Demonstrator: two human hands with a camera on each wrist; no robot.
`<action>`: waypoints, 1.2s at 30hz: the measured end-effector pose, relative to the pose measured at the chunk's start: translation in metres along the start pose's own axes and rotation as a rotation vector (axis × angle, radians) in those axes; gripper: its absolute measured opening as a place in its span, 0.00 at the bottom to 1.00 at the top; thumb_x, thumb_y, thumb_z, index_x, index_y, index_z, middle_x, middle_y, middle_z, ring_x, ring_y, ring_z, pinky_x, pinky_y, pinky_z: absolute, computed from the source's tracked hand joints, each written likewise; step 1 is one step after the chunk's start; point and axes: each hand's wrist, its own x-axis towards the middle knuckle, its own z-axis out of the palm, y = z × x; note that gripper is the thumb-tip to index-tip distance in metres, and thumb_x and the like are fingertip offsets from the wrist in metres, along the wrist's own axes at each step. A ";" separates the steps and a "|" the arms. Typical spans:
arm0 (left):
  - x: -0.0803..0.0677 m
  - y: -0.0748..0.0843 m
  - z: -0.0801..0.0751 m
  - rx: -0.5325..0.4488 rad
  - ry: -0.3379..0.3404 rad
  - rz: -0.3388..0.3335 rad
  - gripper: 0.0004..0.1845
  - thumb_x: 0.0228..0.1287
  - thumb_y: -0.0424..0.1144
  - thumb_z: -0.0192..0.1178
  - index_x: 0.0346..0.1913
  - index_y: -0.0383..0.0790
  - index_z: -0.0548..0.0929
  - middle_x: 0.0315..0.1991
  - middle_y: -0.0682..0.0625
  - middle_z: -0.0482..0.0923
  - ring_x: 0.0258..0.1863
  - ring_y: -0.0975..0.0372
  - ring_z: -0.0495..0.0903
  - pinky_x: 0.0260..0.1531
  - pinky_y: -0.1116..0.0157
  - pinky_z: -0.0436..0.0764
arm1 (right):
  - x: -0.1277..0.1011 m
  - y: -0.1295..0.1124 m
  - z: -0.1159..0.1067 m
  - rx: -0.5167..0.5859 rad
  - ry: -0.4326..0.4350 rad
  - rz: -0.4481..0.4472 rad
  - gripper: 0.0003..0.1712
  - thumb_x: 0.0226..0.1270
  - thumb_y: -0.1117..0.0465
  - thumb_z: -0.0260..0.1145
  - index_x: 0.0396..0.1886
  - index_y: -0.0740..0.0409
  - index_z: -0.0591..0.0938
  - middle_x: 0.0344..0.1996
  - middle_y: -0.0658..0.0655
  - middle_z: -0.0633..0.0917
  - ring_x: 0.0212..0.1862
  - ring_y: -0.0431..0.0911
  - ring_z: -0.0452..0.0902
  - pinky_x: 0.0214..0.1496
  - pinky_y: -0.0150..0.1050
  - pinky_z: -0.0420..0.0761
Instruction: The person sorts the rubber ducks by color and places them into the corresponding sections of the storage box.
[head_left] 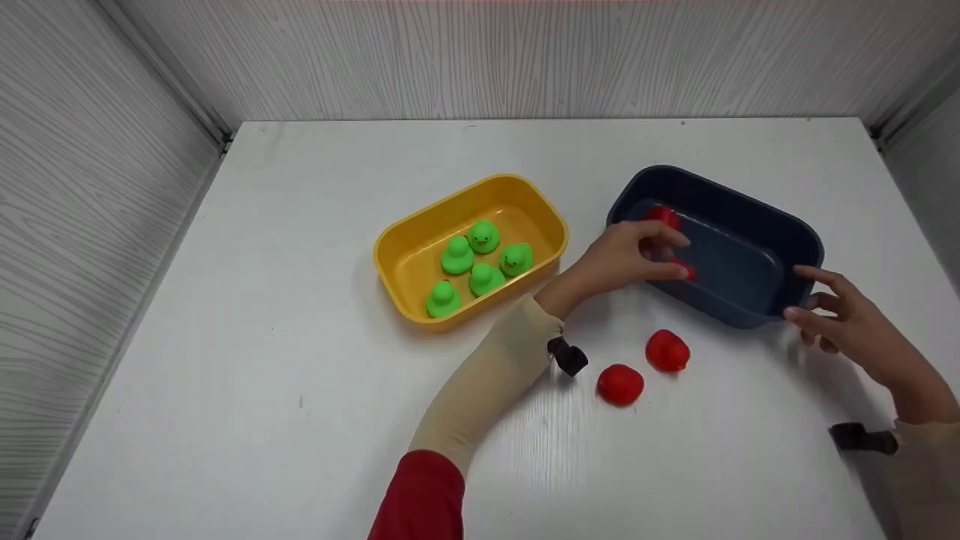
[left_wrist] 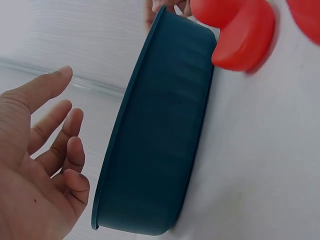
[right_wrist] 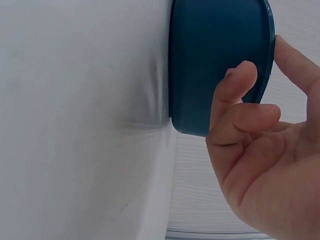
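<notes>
Your left hand reaches over the near-left rim of the dark blue tub, its fingers loosely extended; the left wrist view shows the palm open and holding nothing, just beside the tub's outer wall. Two red ducks lie inside the tub by those fingers (whether a fingertip touches either one cannot be told). Your right hand meets the tub's near-right corner, fingers spread and relaxed; the right wrist view shows its fingertips against the wall and rim, without a closed grip. Two more red ducks lie on the white table just in front of the tub, between your two forearms and close to each other. Further left, well apart from the blue tub, stands a yellow tub containing five green ducks, clustered together.
</notes>
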 end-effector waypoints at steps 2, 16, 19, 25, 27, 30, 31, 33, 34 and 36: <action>-0.006 0.001 0.000 -0.005 -0.018 0.016 0.21 0.56 0.45 0.71 0.52 0.46 0.83 0.42 0.54 0.82 0.40 0.68 0.74 0.39 0.78 0.74 | 0.000 0.000 0.000 0.003 -0.001 0.002 0.36 0.73 0.58 0.58 0.75 0.44 0.53 0.31 0.45 0.75 0.25 0.41 0.72 0.24 0.37 0.65; -0.046 0.008 0.000 0.060 -0.051 0.060 0.21 0.56 0.50 0.70 0.52 0.48 0.83 0.42 0.55 0.81 0.41 0.63 0.74 0.38 0.77 0.72 | -0.001 -0.004 -0.003 -0.012 0.016 0.001 0.35 0.73 0.57 0.58 0.74 0.43 0.54 0.31 0.42 0.75 0.25 0.40 0.72 0.25 0.35 0.66; -0.054 0.008 0.000 0.078 -0.049 0.081 0.21 0.56 0.50 0.70 0.52 0.48 0.83 0.41 0.53 0.81 0.40 0.63 0.74 0.38 0.77 0.71 | -0.001 -0.004 -0.003 -0.015 0.017 0.001 0.35 0.73 0.57 0.58 0.74 0.43 0.54 0.32 0.42 0.75 0.26 0.39 0.72 0.25 0.35 0.66; -0.072 0.007 0.001 0.107 -0.072 0.078 0.22 0.57 0.52 0.68 0.54 0.51 0.82 0.41 0.53 0.82 0.41 0.62 0.74 0.38 0.76 0.71 | -0.001 -0.004 -0.002 -0.013 0.017 -0.001 0.35 0.73 0.57 0.58 0.74 0.44 0.54 0.32 0.41 0.75 0.26 0.39 0.72 0.25 0.35 0.66; -0.078 0.006 0.002 0.120 -0.086 0.077 0.22 0.56 0.52 0.68 0.54 0.51 0.82 0.41 0.52 0.83 0.41 0.60 0.75 0.37 0.76 0.71 | -0.001 -0.004 -0.002 -0.009 0.017 -0.007 0.35 0.73 0.58 0.58 0.74 0.44 0.54 0.31 0.42 0.75 0.26 0.39 0.72 0.25 0.35 0.66; -0.085 0.001 0.005 0.143 -0.115 0.078 0.23 0.56 0.52 0.69 0.54 0.52 0.81 0.40 0.51 0.83 0.41 0.58 0.76 0.36 0.76 0.70 | -0.001 -0.003 -0.001 -0.005 0.015 -0.018 0.35 0.73 0.58 0.57 0.74 0.44 0.54 0.32 0.43 0.75 0.26 0.39 0.71 0.25 0.35 0.66; -0.087 -0.001 0.006 0.149 -0.126 0.076 0.23 0.55 0.52 0.69 0.54 0.52 0.81 0.40 0.51 0.83 0.40 0.58 0.77 0.36 0.76 0.70 | -0.001 -0.002 -0.001 -0.005 0.014 -0.020 0.35 0.73 0.58 0.57 0.74 0.44 0.54 0.32 0.43 0.75 0.26 0.39 0.71 0.25 0.35 0.66; -0.091 -0.006 0.007 0.164 -0.149 0.064 0.24 0.55 0.53 0.70 0.54 0.52 0.81 0.40 0.52 0.83 0.40 0.59 0.76 0.36 0.76 0.70 | -0.001 -0.001 0.000 -0.004 0.010 -0.025 0.35 0.73 0.59 0.57 0.74 0.44 0.54 0.32 0.43 0.74 0.26 0.39 0.71 0.25 0.35 0.66; -0.093 -0.008 0.008 0.168 -0.161 0.056 0.24 0.54 0.53 0.70 0.54 0.52 0.81 0.40 0.52 0.83 0.40 0.59 0.76 0.35 0.76 0.70 | -0.001 -0.001 0.000 -0.004 0.009 -0.027 0.35 0.73 0.59 0.57 0.74 0.45 0.54 0.32 0.43 0.74 0.26 0.39 0.71 0.25 0.35 0.66; -0.097 -0.012 0.007 0.169 -0.180 0.041 0.25 0.54 0.52 0.70 0.55 0.51 0.81 0.40 0.52 0.83 0.40 0.57 0.76 0.35 0.75 0.70 | -0.001 0.000 0.001 -0.002 0.008 -0.031 0.35 0.73 0.59 0.57 0.74 0.45 0.54 0.32 0.43 0.74 0.26 0.39 0.71 0.24 0.35 0.66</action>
